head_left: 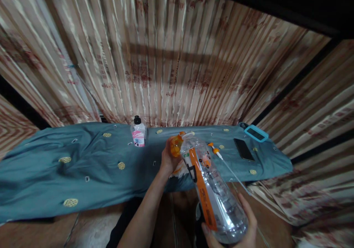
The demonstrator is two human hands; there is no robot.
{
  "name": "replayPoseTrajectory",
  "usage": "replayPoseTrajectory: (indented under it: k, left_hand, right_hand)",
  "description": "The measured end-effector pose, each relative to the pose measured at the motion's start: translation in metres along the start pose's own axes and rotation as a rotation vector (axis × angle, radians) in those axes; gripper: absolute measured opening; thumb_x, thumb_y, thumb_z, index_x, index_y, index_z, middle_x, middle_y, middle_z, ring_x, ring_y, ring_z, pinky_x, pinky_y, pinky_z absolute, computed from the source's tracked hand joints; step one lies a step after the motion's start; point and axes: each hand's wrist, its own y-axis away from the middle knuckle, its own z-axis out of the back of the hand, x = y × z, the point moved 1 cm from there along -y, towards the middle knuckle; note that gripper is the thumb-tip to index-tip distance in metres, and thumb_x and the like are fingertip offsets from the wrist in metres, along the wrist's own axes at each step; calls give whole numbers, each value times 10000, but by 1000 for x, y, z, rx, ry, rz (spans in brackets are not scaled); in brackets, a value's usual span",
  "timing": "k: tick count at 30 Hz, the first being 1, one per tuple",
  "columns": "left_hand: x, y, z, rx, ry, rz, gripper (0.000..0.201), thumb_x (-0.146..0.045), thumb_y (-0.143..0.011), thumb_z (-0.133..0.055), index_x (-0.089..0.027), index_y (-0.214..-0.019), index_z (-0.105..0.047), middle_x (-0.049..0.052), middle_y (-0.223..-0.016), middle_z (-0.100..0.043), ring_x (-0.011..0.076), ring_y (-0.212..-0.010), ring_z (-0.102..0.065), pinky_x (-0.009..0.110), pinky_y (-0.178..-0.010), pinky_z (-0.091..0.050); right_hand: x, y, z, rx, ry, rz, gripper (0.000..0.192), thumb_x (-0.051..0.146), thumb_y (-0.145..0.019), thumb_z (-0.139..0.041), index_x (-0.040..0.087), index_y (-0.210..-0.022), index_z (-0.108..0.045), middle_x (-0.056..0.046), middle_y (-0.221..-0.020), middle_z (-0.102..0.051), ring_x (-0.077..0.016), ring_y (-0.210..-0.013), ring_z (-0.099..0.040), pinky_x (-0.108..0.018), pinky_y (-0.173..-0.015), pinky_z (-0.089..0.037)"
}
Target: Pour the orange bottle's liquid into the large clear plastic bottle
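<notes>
We held a large clear plastic bottle (214, 189) tilted over the near edge of the teal cloth (83, 163). Our right hand (243, 229) cupped its base, fingers wrapped around it. Our left hand (167, 159) closed on the orange cap (176, 146) at its neck. We could not tell what the bottle contained. A small bottle with a black cap and pink label (138, 132) stood upright on the cloth, well apart.

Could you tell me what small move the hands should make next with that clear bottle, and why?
Probably twist the orange cap further: the left hand grips it at the neck, while the right hand cups the base of the clear plastic bottle with the orange label, held tilted above the teal cloth. Whether the cap is loose cannot be told.
</notes>
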Motion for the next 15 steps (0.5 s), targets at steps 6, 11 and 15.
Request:
replayPoseTrajectory:
  k: [6,11,15]
  left_hand:
    - [1,-2,1,-9,-26,-45,616,-209,-601,-744,-214,-1173,-514,31,-1043,-711,223,-893,-701,341,-814,-565]
    - [1,-2,2,-46,-52,-63,606,-217,-607,-739,-213,-1172,-519,37,-1065,-712,223,-909,-703,349,-822,-566]
    - [-3,0,2,-52,-78,-49,620,-191,-608,-739,-213,-1187,-521,35,-1071,-715,224,-920,-704,336,-827,-562]
  right_hand:
    - [-8,-4,1,22,5,31,1059,652,-595,-738,81,-1420,-397,-192,-1301,-547,-303,-1106,-575,-390,-890,-459]
    - [-11,-5,-2,33,-50,49,1018,606,-612,-756,84,-1411,-400,-195,-1313,-537,-294,-1131,-567,-383,-923,-454]
    - [-14,-8,-2,58,-91,31,1004,585,-620,-764,100,-1414,-386,-181,-1324,-519,-264,-1124,-557,-348,-894,-468]
